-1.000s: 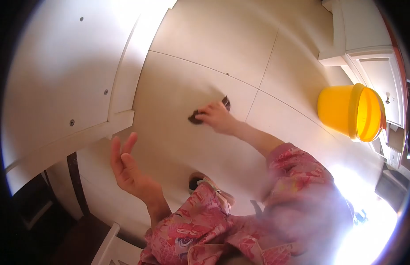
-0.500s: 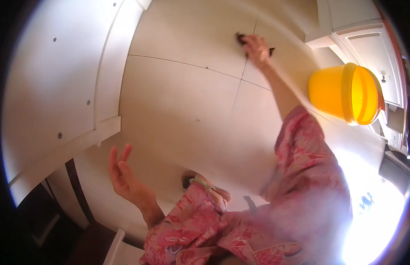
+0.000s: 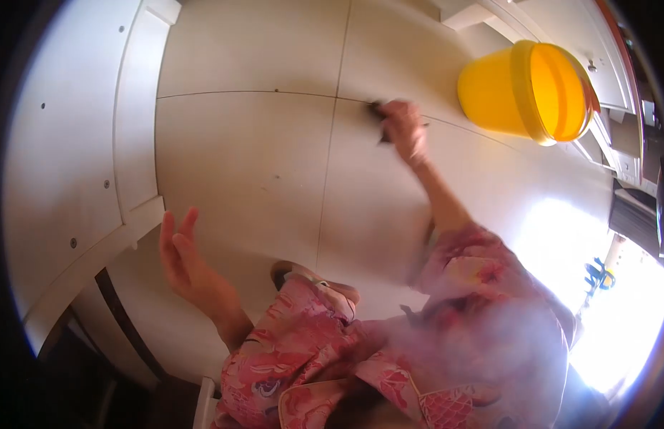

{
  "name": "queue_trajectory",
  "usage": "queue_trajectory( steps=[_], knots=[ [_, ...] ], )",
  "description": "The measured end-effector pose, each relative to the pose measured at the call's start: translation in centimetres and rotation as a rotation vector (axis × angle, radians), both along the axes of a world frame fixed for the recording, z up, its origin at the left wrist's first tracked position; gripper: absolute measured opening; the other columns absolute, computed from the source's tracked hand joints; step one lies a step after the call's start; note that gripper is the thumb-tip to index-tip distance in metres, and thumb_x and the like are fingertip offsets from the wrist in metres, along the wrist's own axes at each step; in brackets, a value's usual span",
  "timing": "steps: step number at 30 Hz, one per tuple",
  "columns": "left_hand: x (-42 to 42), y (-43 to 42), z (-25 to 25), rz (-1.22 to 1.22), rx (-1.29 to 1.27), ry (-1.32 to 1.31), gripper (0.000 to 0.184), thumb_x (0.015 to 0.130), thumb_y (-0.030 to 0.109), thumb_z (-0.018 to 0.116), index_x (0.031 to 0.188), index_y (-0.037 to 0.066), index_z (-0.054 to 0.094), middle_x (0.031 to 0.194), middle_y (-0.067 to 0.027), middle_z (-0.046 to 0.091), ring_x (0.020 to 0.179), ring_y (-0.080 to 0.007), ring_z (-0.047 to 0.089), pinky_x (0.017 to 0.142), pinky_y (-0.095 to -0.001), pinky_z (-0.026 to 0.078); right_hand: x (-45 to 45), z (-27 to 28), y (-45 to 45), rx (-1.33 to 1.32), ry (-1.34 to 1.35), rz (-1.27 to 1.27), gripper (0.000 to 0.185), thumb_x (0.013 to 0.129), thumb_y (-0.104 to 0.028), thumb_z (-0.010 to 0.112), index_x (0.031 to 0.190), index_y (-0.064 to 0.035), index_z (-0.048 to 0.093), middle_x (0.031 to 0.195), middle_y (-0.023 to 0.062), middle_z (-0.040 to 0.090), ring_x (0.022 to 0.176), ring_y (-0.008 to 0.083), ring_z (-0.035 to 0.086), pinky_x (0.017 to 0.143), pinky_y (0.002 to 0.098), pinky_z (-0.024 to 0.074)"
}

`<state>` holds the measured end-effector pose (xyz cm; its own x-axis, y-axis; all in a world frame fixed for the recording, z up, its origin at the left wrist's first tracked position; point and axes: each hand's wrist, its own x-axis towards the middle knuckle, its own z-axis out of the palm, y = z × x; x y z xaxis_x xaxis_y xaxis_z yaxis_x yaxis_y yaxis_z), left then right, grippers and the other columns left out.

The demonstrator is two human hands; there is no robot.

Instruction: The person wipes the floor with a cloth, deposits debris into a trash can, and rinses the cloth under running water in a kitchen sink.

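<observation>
My right hand [image 3: 405, 130] is stretched forward and down to the tiled floor [image 3: 239, 143], its fingers closed over a dark cloth [image 3: 376, 109]. Only dark edges of the cloth stick out around the fingers; the palm hides the middle. Held in the air at the lower left, my left hand [image 3: 192, 268] has nothing in it, and its fingers are apart. It is nearest to the white panelled furniture [image 3: 142, 222]. A yellow bucket [image 3: 486, 93] is a little to the right of my right hand.
White cabinets [image 3: 561, 36] line the right side behind the bucket. A small dark speck [image 3: 276, 90] lies near a tile joint. My sandalled foot [image 3: 332, 289] is on the floor between my hands. Bright light washes out the lower right.
My right hand has drawn the cloth back toward my body across the floor. The view has shifted, so the bucket and furniture appear farther left and the bucket higher. My left hand stays raised.
</observation>
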<state>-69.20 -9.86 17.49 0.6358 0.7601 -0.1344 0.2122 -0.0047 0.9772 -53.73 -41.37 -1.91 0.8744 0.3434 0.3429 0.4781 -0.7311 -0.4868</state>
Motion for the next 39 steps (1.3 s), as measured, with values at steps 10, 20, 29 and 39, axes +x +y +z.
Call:
queue_trajectory(
  steps=[10,20,29,39],
  knots=[
    [1.3,-1.4,0.3,-0.035,0.000,0.047,0.039,0.097,0.025,0.042,0.125,-0.002,0.046,0.109,-0.0208,0.060,0.111,-0.0236,0.054,0.104,-0.0356,0.028,-9.1,-1.9,6.2,-0.080,0.027,-0.272,0.043,0.069,-0.005,0.068,0.110,-0.0136,0.058,0.111,0.0080,0.053,0.100,0.0266,0.050,0.079,0.0434,0.0398],
    [1.6,-1.7,0.1,-0.047,-0.012,0.031,0.041,0.097,0.024,0.043,0.123,-0.007,0.044,0.108,-0.0230,0.061,0.112,-0.0250,0.053,0.104,-0.0369,0.032,-11.7,0.0,1.7,0.063,0.030,-0.320,0.035,0.073,0.003,0.062,0.105,-0.0095,0.061,0.110,0.0120,0.052,0.104,0.0297,0.048,0.082,0.0413,0.0430],
    [2.2,-0.4,-1.3,-0.139,-0.076,-0.026,0.044,0.097,0.025,0.044,0.123,-0.010,0.042,0.108,-0.0257,0.060,0.112,-0.0264,0.053,0.103,-0.0362,0.033,-19.8,-4.4,2.1,0.232,0.396,-0.418,0.038,0.075,-0.020,0.065,0.111,-0.0120,0.058,0.107,0.0085,0.053,0.090,0.0291,0.052,0.075,0.0446,0.0420],
    [-0.3,1.4,-0.6,0.053,-0.072,-0.073,0.037,0.096,0.022,0.045,0.122,-0.004,0.046,0.107,-0.0230,0.061,0.108,-0.0249,0.056,0.101,-0.0353,0.037,-11.0,-0.9,16.2,0.313,0.119,-0.179,0.039,0.070,0.002,0.063,0.107,-0.0093,0.058,0.108,0.0114,0.053,0.100,0.0288,0.051,0.083,0.0423,0.0429]
  ],
)
